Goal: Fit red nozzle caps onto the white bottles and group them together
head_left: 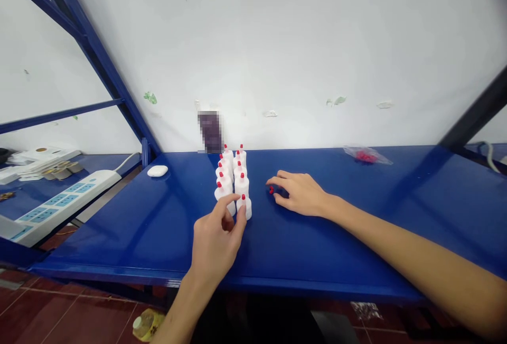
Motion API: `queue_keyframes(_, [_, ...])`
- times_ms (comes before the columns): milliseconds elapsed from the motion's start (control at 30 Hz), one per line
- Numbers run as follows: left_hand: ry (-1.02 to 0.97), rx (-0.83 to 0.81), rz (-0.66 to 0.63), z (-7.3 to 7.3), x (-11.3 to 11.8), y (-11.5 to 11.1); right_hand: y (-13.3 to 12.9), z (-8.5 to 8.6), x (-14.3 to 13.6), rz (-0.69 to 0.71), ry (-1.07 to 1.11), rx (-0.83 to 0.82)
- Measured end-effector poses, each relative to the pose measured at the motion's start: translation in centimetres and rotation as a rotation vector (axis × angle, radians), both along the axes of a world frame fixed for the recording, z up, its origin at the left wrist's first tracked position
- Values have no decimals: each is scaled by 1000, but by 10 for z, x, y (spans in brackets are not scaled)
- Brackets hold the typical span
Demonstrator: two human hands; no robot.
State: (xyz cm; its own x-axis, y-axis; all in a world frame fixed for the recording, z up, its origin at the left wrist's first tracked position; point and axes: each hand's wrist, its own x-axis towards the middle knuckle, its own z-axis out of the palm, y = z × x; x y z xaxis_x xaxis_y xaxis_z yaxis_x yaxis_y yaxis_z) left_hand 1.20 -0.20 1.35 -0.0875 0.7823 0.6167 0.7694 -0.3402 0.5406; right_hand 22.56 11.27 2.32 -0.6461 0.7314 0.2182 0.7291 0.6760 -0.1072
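Several small white bottles with red caps (233,177) stand in two rows on the blue shelf (158,228). My left hand (217,241) reaches up to the nearest pair, thumb and fingers touching the front bottles (246,205). My right hand (299,193) rests palm down on the shelf just right of the rows, fingertips beside a loose red cap (271,190). Whether the fingers pinch that cap is not clear.
A clear bag of red caps (366,156) lies at the back right. A white oval case (157,171) sits back left. A white power strip (59,204) spans the gap to the left shelf. Blue frame struts rise at both sides. The white wall is close behind.
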Motion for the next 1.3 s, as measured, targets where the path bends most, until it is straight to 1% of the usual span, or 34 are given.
queue_keyframes(133, [22, -70, -83, -7, 3, -20, 1, -3, 1, 58, -17, 8])
queue_keyframes(200, [53, -105, -118, -12, 5, -25, 0, -5, 0, 86, 63, -23])
queue_keyframes(233, [76, -121, -136, -15, 6, -26, -2, -6, -1, 107, 139, -54])
queue_keyframes(300, [140, -153, -176, -18, 7, -26, -11, -6, -7, 156, 344, -166])
queue_keyframes(400, [212, -182, -208, -20, 7, -24, -33, -4, -18, 211, 611, -450])
queue_keyframes(467, [212, -205, -223, -20, 8, -23, -48, -4, -24, 259, 670, -631])
queue_keyframes(533, [209, -233, -238, -19, 8, -23, -58, -4, -26, 326, 691, -706])
queue_keyframes(700, [261, -289, -227, -15, 10, -24, -67, -4, -24, 452, 682, -685])
queue_keyframes(833, [322, -255, -266, -13, 9, -25, -70, -3, -23, 511, 583, -566])
queue_keyframes(933, [339, -222, -293, -14, 7, -25, -71, -3, -24, 520, 529, -456])
queue_keyframes(1067, [351, -142, -368, -19, 4, -24, -72, -6, -26, 534, 452, -304])
queue_keyframes(1200, [335, -87, -388, -22, 3, -23, -76, -9, -29, 575, 396, -270])
queue_keyframes(1300, [338, -64, -416, -21, 3, -23, -78, -8, -31, 557, 377, -252])
